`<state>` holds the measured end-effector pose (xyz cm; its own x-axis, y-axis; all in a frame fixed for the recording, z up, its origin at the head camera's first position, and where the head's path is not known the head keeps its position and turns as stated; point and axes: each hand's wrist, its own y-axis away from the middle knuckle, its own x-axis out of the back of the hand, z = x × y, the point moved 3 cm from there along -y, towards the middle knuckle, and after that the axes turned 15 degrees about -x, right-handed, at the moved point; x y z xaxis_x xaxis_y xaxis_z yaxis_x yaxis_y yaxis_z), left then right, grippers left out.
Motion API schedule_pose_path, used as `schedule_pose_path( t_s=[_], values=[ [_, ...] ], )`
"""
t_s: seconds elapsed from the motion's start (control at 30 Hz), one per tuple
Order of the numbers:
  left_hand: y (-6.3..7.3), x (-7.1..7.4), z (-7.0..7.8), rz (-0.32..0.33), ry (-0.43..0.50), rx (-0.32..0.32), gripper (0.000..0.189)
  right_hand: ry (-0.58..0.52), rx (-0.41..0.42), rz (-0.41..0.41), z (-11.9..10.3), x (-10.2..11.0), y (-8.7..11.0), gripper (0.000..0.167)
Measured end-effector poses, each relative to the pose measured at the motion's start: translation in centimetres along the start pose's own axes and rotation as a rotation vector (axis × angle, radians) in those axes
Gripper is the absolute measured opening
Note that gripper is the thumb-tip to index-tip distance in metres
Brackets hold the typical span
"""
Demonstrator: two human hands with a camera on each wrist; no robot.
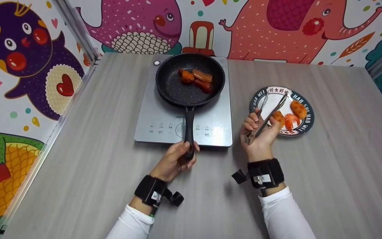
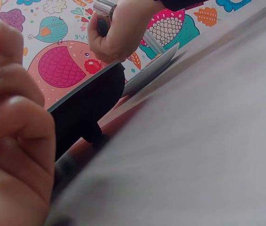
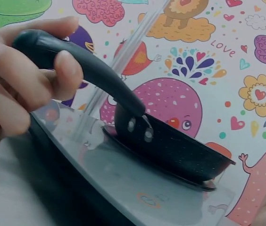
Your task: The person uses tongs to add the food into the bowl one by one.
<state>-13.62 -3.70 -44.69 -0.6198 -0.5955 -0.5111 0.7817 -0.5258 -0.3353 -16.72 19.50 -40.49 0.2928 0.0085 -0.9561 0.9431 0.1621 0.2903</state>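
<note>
Along the left side of the stove [image 1: 154,109] stands a wall panel [image 1: 31,49] painted with a purple bird, well apart from it across the grey table [image 1: 88,139]. Nearer the person than the stove, a white sleeve [image 1: 131,222] and a black wristband [image 1: 151,191] lead up to the left hand [image 1: 171,161], which grips the end of the black handle [image 1: 189,126] by the stove's front edge, fingers and thumb wrapped round it. The handle belongs to the frying pan [image 1: 174,91], which sits on the rear part of the stove. In the pan, and so above the stove, an orange piece of food [image 1: 187,77] lies leftmost, with a pale brown sausage [image 1: 203,76] and a dark red piece [image 1: 203,86] beside it to the right. Right of the stove, the right hand [image 1: 260,144] holds metal tongs [image 1: 280,104] between thumb and fingers, the tongs' arms spread and their tips over the plate [image 1: 308,122]; whether they touch it I cannot tell. The plate lies on the table farther right of the stove, carrying a browned nugget [image 1: 279,118], an orange shrimp [image 1: 291,121] and, rightmost, a larger nugget [image 1: 298,109].
</note>
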Motion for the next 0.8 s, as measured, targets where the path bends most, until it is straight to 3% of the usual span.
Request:
schedule_pose_path(
  t_s=[0.27,0.5,0.8],
  values=[
    [-0.2,-0.2,0.1,-0.011,-0.007,-0.004,0.034,-0.074,0.032,-0.025,-0.1,0.0,0.3,0.035],
    [-0.1,-0.1,-0.1,-0.006,0.0,0.005,0.035,-0.103,0.123,-0.043,-2.6,0.1,0.6,0.034],
    [0.1,0.1,-0.1,0.007,-0.01,-0.004,0.035,-0.216,0.084,-0.1,-5.4,0.1,1.2,0.032]
  ],
)
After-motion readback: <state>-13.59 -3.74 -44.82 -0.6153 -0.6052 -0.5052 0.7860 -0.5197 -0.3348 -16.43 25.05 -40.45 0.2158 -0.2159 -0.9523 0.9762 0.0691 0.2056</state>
